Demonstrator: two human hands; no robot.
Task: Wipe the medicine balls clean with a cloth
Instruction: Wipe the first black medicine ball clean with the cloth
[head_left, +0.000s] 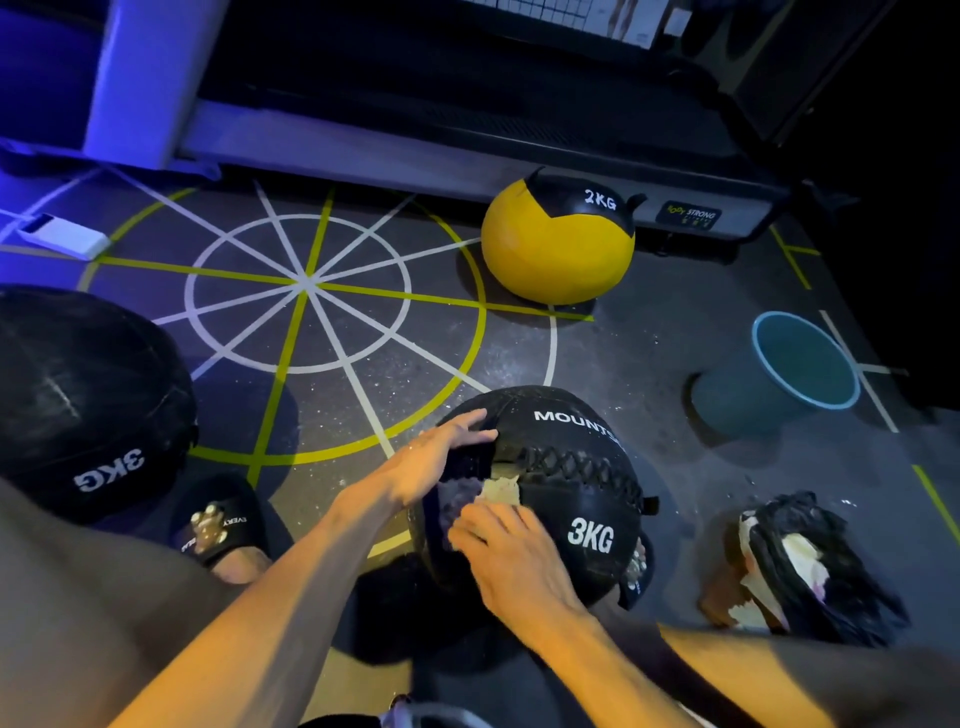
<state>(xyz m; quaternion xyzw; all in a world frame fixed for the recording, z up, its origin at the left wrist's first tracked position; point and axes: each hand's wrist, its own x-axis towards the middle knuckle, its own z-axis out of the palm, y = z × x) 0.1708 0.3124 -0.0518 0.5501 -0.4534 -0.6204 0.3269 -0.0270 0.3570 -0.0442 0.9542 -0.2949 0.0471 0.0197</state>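
While the black leather 3KG medicine ball with white lettering and cross-laced seam (566, 483) sits on the dark speckled rubber floor (649, 332) directly in front of the person, both hands are on its near upper surface. The left hand (441, 449) lies flat against the ball's left side, fingers straight and slightly spread, gripping nothing. The right hand (506, 551) rests on the ball below the torn panel, fingers bent over a pale crumpled cloth (501, 491) that protrudes just beyond the fingertips; the cloth is pressed against the ball's surface.

A second black 3KG medicine ball (88, 405) stands at the left edge, well apart from the first. A yellow and black 2KG medicine ball (558, 241) rests farther off, close to the grey treadmill base (467, 161). A teal round plastic basin (802, 361) stands to the right on the floor. A heap of black and cream torn material (800, 566) lies near the right of the handled ball. The floor bears white and yellow painted circle markings (301, 286). A black strapped sandal (221, 519) shows near the left ball.
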